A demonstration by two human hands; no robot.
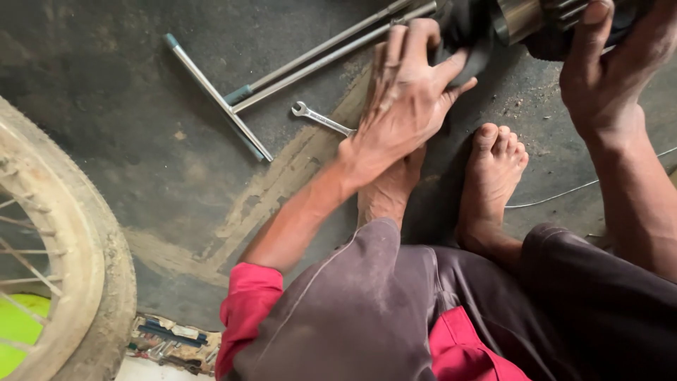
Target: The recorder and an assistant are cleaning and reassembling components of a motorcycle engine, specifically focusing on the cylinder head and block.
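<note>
Left hand (405, 99) pinching black rag (462, 35); right hand (599, 70) gripping metal part (525, 17) at top edge. Spanner (321, 118), rods (310, 60) just left; bare floor (141, 141) toward wheel (84, 247).

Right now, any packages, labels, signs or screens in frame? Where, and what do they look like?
No signs or screens in view.
Crumpled packets: bottom edge, on the floor beside the dusty spoked wheel; a flat, torn pile in tan, blue and white, too small to tell more.
Nothing labelled shows near the left hand on the dark rag or the right hand on the metal part.
</note>
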